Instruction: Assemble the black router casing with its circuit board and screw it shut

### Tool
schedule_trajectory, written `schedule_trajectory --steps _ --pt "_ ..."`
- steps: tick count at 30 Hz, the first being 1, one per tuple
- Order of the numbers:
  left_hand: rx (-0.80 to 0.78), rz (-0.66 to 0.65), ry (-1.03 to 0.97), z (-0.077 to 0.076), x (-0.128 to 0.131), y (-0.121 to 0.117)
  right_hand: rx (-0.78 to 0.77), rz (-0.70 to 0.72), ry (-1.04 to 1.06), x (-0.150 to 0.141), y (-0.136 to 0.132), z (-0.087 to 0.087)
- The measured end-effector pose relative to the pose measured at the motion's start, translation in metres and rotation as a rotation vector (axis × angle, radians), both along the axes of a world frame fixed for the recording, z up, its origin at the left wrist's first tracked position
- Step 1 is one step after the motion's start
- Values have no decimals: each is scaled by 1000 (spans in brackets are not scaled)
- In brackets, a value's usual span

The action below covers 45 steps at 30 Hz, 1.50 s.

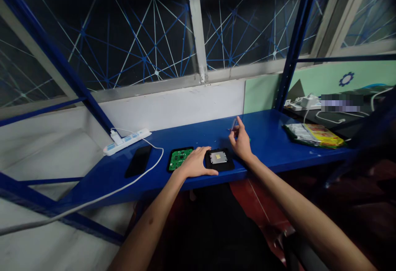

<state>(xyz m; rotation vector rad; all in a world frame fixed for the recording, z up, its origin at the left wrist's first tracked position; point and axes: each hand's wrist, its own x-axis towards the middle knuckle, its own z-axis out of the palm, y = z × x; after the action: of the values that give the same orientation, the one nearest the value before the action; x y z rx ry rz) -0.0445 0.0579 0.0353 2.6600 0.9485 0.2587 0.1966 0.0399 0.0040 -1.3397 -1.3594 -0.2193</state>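
Observation:
My left hand (196, 163) spans the left side of a black casing (229, 164), its fingers at the far edge and thumb at the near edge. A silver metal plate (218, 157) with a small yellowish square in its middle lies in that casing. Beside it, left of my hand, sits a black tray-like shell with a green circuit board (180, 158), partly covered by my hand. Raised above the table to the right, my right hand (241, 141) pinches a thin, clear piece (234, 124), too small to name. A small green thing (250, 139) shows behind this hand.
A black phone (138, 161) and a white power strip (127, 141) with a plug and cable (148, 168) are at left on the blue table (198, 133). A silver-and-yellow packet (315, 135) lies at right. Blue metal posts (286, 73) rise at both sides.

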Motion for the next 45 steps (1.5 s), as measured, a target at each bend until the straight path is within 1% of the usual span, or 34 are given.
schedule_trajectory --steps 4,8,14,21,29,34,38,41,45 --pt "9 8 -10 -1 2 -1 11 -8 48 -3 -7 4" --pt "14 8 -16 0 4 -2 16 -10 73 -2 -7 5" --pt "14 0 -16 1 3 -2 -8 47 41 -2 -3 2" --pt "23 0 -49 -1 4 -2 -42 143 13 -3 -4 0" --pt "32 -4 -45 -2 4 -1 -18 152 14 -4 -5 0" --pt "42 -2 -48 -1 4 -2 -49 167 37 -6 -9 2" --pt "45 -11 -48 -2 4 -2 -64 295 74 -9 -9 7" --pt "53 -17 -48 -5 3 0 -52 388 182 -10 -2 15" --pt "61 -19 -48 -8 2 1 16 377 318 -12 14 26"
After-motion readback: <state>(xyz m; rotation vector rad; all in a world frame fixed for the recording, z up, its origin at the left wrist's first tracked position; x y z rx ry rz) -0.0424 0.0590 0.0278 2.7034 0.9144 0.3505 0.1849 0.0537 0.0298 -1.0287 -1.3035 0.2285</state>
